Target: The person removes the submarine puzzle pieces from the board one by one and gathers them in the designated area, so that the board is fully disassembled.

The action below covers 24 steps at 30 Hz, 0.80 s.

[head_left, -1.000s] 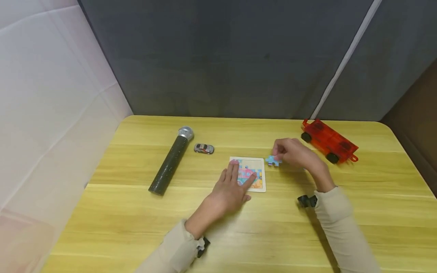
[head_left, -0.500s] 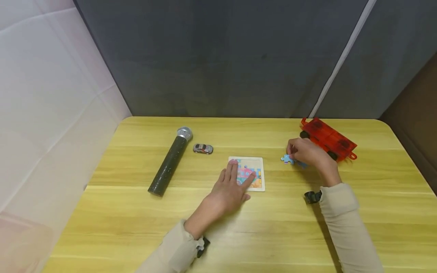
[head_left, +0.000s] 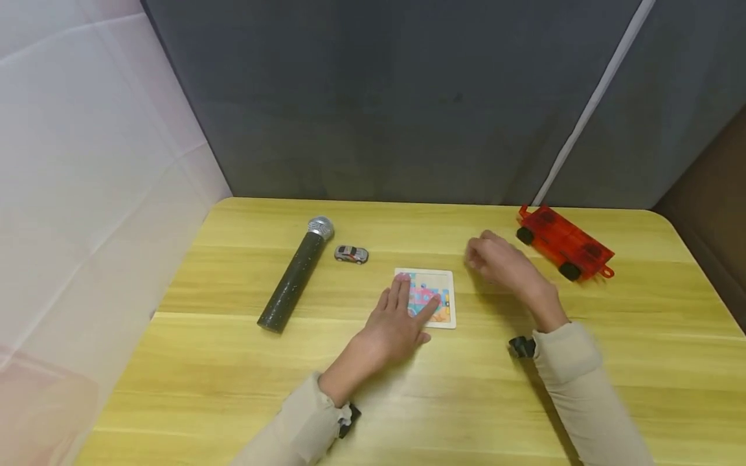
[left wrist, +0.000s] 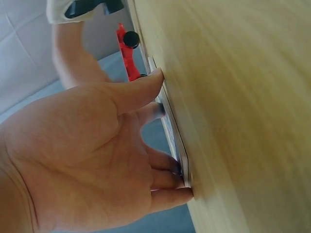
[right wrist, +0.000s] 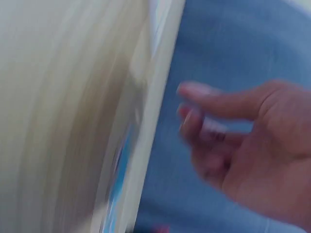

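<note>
Puzzle board (head_left: pixel 441 280): lying flat on the yellow wood-grain tabletop (head_left: pixel 454 395), edged in white, with beige base showing toward the far right corner.
Fitted pieces (head_left: pixel 422 299): set inside the puzzle board, coloured pink, blue and orange, partly covered by fingers.
Left hand (head_left: pixel 392 327): spread wide, with straight fingers resting on the puzzle board and thumb at its near edge.
Right hand (head_left: pixel 501 262): raised right of the puzzle board and just apart from it; loosely curled, with a narrow gap between thumb and fingertips, blurred in the right wrist view.
Blue piece (right wrist: pixel 118 182): lying flat on the tabletop, apart from the puzzle board, too blurred in the right wrist view for a clear outline; hidden in the head view.
Toy car (head_left: pixel 351 254): left of the puzzle board and a little beyond it, silver with dark windows.
Microphone (head_left: pixel 294 278): farther left of the puzzle board, lying slantwise, with silver head away from the person.
Red cart (head_left: pixel 565 243): right of the puzzle board and beyond it, well apart, translucent, with black wheels.
Dark panel (head_left: pixel 373 97): upright, past the puzzle board at the tabletop's far edge.
</note>
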Each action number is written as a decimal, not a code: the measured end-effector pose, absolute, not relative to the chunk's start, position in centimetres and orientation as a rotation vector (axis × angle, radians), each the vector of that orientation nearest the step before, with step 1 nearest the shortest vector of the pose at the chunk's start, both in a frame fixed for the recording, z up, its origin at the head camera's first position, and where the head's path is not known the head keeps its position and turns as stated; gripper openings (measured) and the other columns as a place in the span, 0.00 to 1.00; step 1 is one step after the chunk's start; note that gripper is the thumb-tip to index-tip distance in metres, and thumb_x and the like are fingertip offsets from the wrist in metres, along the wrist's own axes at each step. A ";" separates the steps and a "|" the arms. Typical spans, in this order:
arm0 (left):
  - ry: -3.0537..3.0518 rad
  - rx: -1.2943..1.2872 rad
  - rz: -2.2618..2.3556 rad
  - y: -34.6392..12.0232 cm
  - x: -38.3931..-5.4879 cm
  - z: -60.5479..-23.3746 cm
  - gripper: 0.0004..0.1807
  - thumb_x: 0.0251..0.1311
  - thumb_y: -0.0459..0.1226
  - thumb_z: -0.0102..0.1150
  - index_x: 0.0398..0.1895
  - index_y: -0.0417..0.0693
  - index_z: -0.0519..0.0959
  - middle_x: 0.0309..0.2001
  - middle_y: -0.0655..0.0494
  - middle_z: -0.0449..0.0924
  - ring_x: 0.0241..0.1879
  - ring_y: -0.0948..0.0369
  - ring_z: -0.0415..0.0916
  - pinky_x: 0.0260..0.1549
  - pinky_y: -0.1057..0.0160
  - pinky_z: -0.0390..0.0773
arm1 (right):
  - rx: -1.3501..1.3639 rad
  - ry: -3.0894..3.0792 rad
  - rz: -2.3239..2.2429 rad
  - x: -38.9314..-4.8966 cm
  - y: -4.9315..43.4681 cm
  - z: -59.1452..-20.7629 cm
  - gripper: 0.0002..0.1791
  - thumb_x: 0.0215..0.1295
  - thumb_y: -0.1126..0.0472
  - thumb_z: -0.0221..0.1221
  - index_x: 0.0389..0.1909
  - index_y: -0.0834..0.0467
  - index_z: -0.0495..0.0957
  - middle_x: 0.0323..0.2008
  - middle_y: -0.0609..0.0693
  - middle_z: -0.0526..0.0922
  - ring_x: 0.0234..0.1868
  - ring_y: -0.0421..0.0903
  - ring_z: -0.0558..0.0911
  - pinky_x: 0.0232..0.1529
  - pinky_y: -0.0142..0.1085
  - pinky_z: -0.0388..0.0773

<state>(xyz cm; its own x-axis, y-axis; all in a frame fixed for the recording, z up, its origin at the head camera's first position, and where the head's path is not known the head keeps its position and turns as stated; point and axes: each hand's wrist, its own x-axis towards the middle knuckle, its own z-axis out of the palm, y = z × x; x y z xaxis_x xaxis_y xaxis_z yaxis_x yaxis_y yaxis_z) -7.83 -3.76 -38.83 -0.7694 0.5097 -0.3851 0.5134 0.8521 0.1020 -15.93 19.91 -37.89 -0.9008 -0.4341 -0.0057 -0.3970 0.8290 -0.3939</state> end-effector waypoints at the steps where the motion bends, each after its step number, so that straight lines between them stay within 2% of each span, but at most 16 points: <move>1: 2.624 0.755 -0.018 -3.8 -7.8 -38.8 0.37 0.87 0.54 0.45 0.92 0.65 0.49 0.87 0.26 0.38 0.89 0.37 0.37 0.86 0.45 0.52 | -0.752 2.882 -0.646 -15.8 18.8 -37.9 0.07 0.74 0.75 0.62 0.45 0.66 0.88 0.42 0.59 0.84 0.43 0.53 0.80 0.45 0.50 0.85; 4: 2.613 0.742 -0.023 -3.6 -7.7 -38.9 0.36 0.87 0.55 0.45 0.91 0.65 0.52 0.88 0.28 0.39 0.89 0.38 0.36 0.86 0.45 0.52 | -0.932 2.750 -0.709 -15.1 15.8 -38.2 0.13 0.76 0.73 0.63 0.57 0.68 0.88 0.48 0.58 0.85 0.43 0.50 0.82 0.50 0.47 0.85; 8: 2.603 0.742 -0.021 -3.0 -7.7 -39.1 0.34 0.87 0.55 0.45 0.91 0.63 0.56 0.88 0.28 0.39 0.89 0.38 0.36 0.87 0.44 0.51 | -0.911 2.699 -0.559 -14.1 13.9 -38.6 0.19 0.76 0.73 0.63 0.65 0.66 0.85 0.49 0.56 0.82 0.40 0.45 0.78 0.44 0.38 0.83; 13: 2.624 0.731 -0.101 -2.4 -7.0 -39.1 0.35 0.87 0.56 0.44 0.91 0.63 0.55 0.88 0.28 0.40 0.89 0.38 0.37 0.86 0.45 0.52 | -0.857 2.713 -0.491 -13.7 14.0 -38.9 0.21 0.76 0.73 0.64 0.67 0.67 0.84 0.49 0.57 0.80 0.39 0.46 0.77 0.39 0.35 0.81; 20: 2.679 0.766 -0.331 -2.7 -4.6 -39.3 0.43 0.85 0.62 0.43 0.92 0.53 0.49 0.88 0.32 0.47 0.89 0.39 0.44 0.84 0.45 0.61 | -0.828 2.705 -0.603 -13.7 13.7 -39.1 0.19 0.77 0.72 0.63 0.66 0.69 0.84 0.51 0.58 0.80 0.41 0.46 0.77 0.43 0.37 0.82; 24: 2.692 0.765 -0.417 -2.9 -4.2 -38.7 0.45 0.83 0.64 0.42 0.92 0.52 0.50 0.88 0.34 0.49 0.88 0.40 0.46 0.83 0.47 0.62 | -0.838 2.719 -0.667 -13.8 13.0 -39.2 0.18 0.79 0.71 0.61 0.65 0.71 0.82 0.54 0.60 0.79 0.42 0.48 0.78 0.44 0.38 0.81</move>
